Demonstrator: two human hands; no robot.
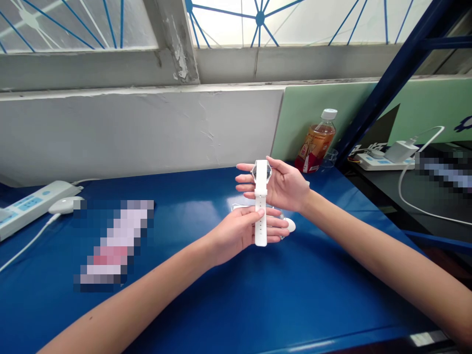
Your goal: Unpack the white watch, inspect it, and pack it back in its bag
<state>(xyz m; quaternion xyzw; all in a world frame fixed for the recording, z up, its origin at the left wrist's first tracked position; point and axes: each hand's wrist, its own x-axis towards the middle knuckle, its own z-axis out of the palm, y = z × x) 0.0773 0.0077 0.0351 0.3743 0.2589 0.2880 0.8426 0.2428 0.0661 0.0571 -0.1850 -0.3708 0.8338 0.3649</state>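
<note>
A white wristwatch (261, 196) hangs stretched out in front of me, its strap fastened in a loop at the top and its long holed end pointing down. My left hand (250, 228) pinches the lower strap, thumb on top and fingers behind it. Behind the watch case, my right hand (282, 184) is palm up with fingers stretched out and apart; whether it bears the watch's weight is not clear. Partly covered by my left fingers, a rounded white object (291, 225) and something clear lie on the blue table (206, 305).
A blurred-out phone-like slab (116, 243) and a white power strip (33, 204) with a round white charger (65, 205) are at left. A drink bottle (317, 142) stands by the back panel. Another power strip (383, 160) with a plugged adapter is at right.
</note>
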